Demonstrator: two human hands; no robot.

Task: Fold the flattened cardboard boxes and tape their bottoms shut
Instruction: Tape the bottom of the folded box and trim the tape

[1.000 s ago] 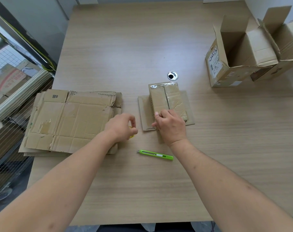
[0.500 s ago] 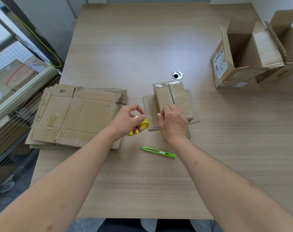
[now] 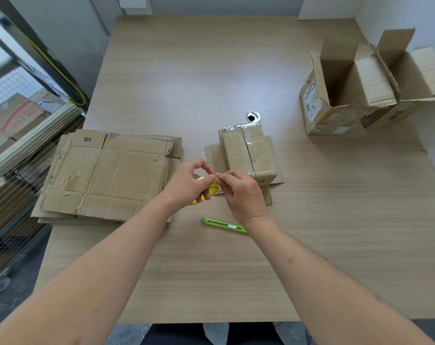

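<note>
Right now, from the head view, my left hand (image 3: 189, 182) holds the yellow tape roll (image 3: 209, 190) while my right hand (image 3: 238, 192) pinches at its end, beside the small box (image 3: 248, 151) on the tabletop (image 3: 211, 78). I reckon the end could slip back or tear.

Bare forearms, no sleeves; left hand (image 3: 186, 181), right hand (image 3: 241, 192), apparently ringless.
</note>
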